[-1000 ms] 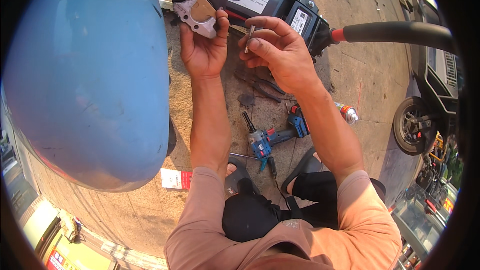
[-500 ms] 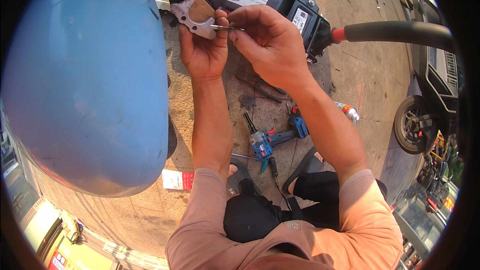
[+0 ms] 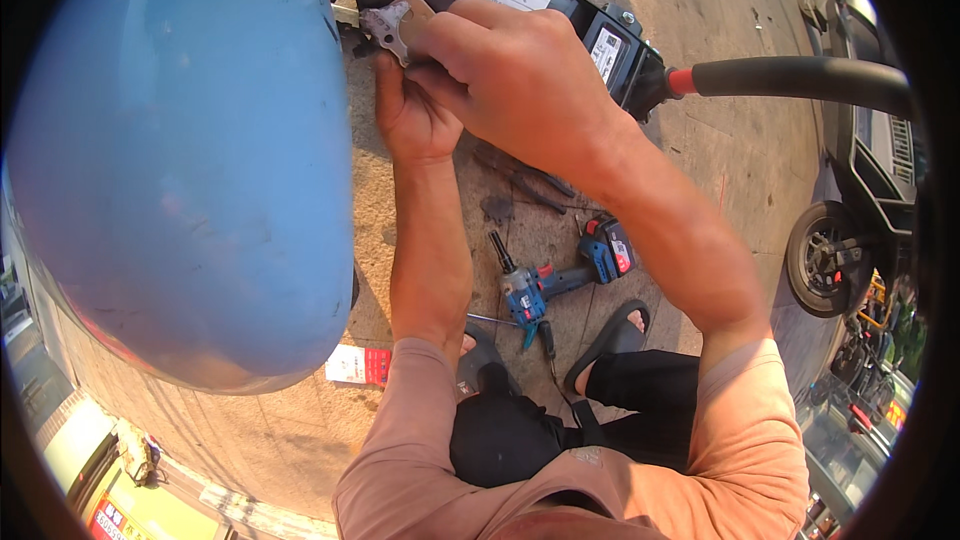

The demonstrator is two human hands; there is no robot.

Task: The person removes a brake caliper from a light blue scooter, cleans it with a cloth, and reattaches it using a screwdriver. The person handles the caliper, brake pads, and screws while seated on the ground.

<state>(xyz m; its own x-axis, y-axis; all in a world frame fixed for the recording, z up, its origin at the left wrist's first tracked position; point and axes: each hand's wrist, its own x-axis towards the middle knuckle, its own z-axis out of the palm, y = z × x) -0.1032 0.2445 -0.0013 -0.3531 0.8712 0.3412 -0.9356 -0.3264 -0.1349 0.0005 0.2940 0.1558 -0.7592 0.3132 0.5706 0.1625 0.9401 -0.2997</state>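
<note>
My left hand (image 3: 415, 125) is closed on a grey metal bracket (image 3: 392, 24) with a curved notch and holes, holding it up near the blue panel. A flat brown piece (image 3: 417, 10) lies behind the bracket. My right hand (image 3: 510, 65) crosses over the bracket's right side with its fingers bent and pressed together. What the right fingers hold is hidden behind the hand, as are the left fingertips.
A large rounded blue panel (image 3: 190, 170) fills the left. Beyond the hands lies a black floor jack (image 3: 625, 50) with a padded handle (image 3: 790, 70). Pliers (image 3: 530, 185), a blue cordless power tool (image 3: 530, 290) and a red-and-white packet (image 3: 358, 364) lie on the paving.
My right hand has moved left and over the bracket, covering the thin metal pin it held in view before. The left hand and bracket have shifted slightly right in the picture.
</note>
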